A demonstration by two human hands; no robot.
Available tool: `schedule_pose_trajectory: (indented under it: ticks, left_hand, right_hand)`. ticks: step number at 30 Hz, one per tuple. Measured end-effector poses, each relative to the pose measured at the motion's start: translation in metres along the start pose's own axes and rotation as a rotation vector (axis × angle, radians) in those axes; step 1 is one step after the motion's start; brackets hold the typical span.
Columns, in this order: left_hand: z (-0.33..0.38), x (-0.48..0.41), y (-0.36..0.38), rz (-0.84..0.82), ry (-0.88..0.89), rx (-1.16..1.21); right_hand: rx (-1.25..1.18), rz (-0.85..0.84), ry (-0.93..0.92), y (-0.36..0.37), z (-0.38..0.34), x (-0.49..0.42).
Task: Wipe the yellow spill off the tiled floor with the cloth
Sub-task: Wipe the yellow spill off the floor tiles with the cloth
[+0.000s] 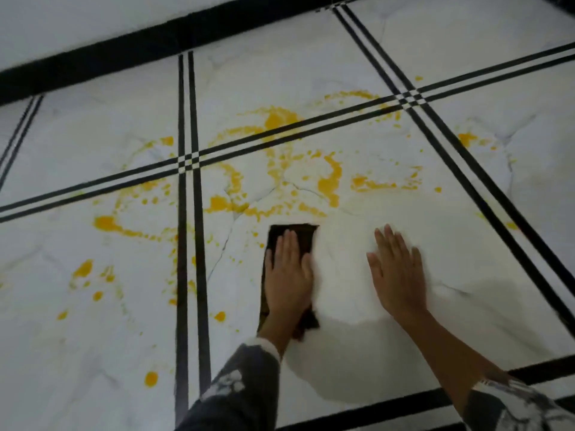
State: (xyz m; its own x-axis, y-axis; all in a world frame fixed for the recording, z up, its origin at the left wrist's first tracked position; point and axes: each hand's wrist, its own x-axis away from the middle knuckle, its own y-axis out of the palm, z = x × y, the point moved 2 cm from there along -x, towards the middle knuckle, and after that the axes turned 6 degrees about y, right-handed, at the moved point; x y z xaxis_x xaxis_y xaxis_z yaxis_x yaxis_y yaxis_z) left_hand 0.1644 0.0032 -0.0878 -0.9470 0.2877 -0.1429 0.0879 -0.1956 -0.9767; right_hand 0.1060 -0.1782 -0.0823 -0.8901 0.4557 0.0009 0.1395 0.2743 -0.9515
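Observation:
A dark brown cloth (306,236) lies flat on the white marble-look tiled floor (435,259). My left hand (287,275) presses down on it, palm flat, fingers together pointing away from me. My right hand (396,269) rests flat on the bare tile to the right of the cloth, fingers slightly apart, holding nothing. The yellow spill (278,119) spreads in rings, smears and drops across the tiles beyond and to the left of the cloth, with blobs near the cloth's far edge. The tile area around my right hand looks free of yellow.
Black double stripes (189,244) cross the floor in a grid. A black skirting band (124,48) runs along the far edge below a white wall. Scattered yellow drops (151,378) lie on the left tile near me. Patterned sleeves cover both forearms.

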Motion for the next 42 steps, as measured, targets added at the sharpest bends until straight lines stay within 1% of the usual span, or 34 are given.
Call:
schedule_pose_trajectory:
  ticks: [1,3,5,6,8,9,10,12,15,17,18,20,22,23,24,25,26,28,29,30,31,32,33,35,36,38,40,41,42]
  left_hand:
    - [-0.012,0.021,-0.005,0.011,-0.043,-0.001]
    - [-0.007,0.07,-0.011,-0.028,-0.081,0.03]
    - [0.02,0.094,-0.011,-0.144,0.012,0.115]
    - [0.031,0.09,-0.009,-0.175,0.086,0.131]
    - [0.034,0.053,-0.003,-0.182,0.213,0.106]
    - [0.026,0.031,-0.002,-0.175,0.222,0.093]
    - [0.012,0.01,-0.002,-0.164,0.177,0.074]
    - [-0.022,-0.009,-0.005,-0.184,0.018,0.053]
    - [-0.047,0.02,-0.011,-0.112,-0.197,0.101]
    - [-0.03,0.046,-0.012,-0.109,-0.265,0.106]
    - [-0.016,0.049,-0.012,-0.112,-0.251,0.13]
    - [0.011,0.044,-0.009,-0.203,-0.103,0.17]
    - [0.024,0.027,-0.014,-0.342,0.176,0.182]
    - [0.025,0.017,-0.012,-0.372,0.3,0.18]
    - [0.02,0.005,-0.007,-0.362,0.357,0.169]
    - [0.014,-0.004,-0.003,-0.335,0.361,0.181]
    - [0.005,-0.007,-0.001,-0.275,0.31,0.183]
    - [-0.005,0.004,-0.001,-0.155,0.092,0.163]
    - [0.0,0.016,0.0,-0.13,0.017,0.172]
    - [0.012,0.027,0.0,-0.152,0.001,0.205]
    - [0.024,0.031,0.003,-0.165,0.05,0.215]
    - [0.034,0.03,0.004,-0.213,0.129,0.219]
    - [0.039,0.024,0.003,-0.225,0.226,0.206]
    - [0.034,-0.002,0.003,-0.28,0.401,0.155]
    - [0.027,-0.018,0.004,-0.288,0.44,0.138]
    - [0.009,-0.039,0.005,-0.238,0.35,0.155]
    - [-0.002,-0.029,0.004,-0.165,0.244,0.08]
    - [0.0,-0.019,0.005,-0.16,0.242,0.047]
    - [0.007,-0.01,0.003,-0.172,0.28,0.048]
  right_hand:
    - [0.01,-0.021,-0.005,0.004,-0.005,0.004]
    - [0.057,-0.046,0.006,0.01,-0.01,0.013]
    - [0.081,-0.057,0.016,0.012,-0.01,0.015]
    - [0.089,-0.055,0.015,0.012,-0.009,0.014]
    - [0.109,-0.032,-0.004,0.015,-0.008,0.013]
    - [0.105,-0.032,-0.006,0.017,-0.007,0.015]
    - [0.097,-0.039,-0.003,0.017,-0.006,0.017]
    - [0.085,-0.026,0.009,0.014,-0.008,0.021]
    - [0.089,-0.033,0.047,0.009,-0.012,0.028]
    - [0.1,-0.056,0.061,0.009,-0.012,0.033]
    - [0.112,-0.074,0.063,0.008,-0.013,0.036]
    - [0.138,-0.161,0.058,0.007,-0.008,0.04]
    - [0.156,-0.256,0.071,-0.002,-0.002,0.045]
    - [0.167,-0.286,0.08,-0.008,0.0,0.045]
    - [0.164,-0.303,0.081,-0.012,-0.001,0.042]
    - [0.167,-0.305,0.08,-0.016,0.0,0.039]
    - [0.164,-0.29,0.08,-0.018,-0.001,0.035]
    - [0.134,-0.23,0.082,-0.017,-0.003,0.028]
    - [0.126,-0.198,0.082,-0.017,-0.004,0.024]
    - [0.131,-0.17,0.077,-0.017,-0.005,0.021]
    - [0.14,-0.146,0.068,-0.015,-0.007,0.015]
    - [0.148,-0.127,0.063,-0.015,-0.008,0.011]
    - [0.147,-0.112,0.058,-0.014,-0.008,0.006]
    - [0.138,-0.099,0.055,-0.01,-0.01,-0.003]
    - [0.132,-0.101,0.053,-0.009,-0.011,-0.009]
    - [0.109,-0.111,0.041,-0.009,-0.012,-0.018]
    - [0.099,-0.134,0.028,-0.008,-0.011,-0.023]
    - [0.108,-0.152,0.017,-0.007,-0.008,-0.023]
    - [0.121,-0.17,0.005,-0.008,-0.007,-0.024]
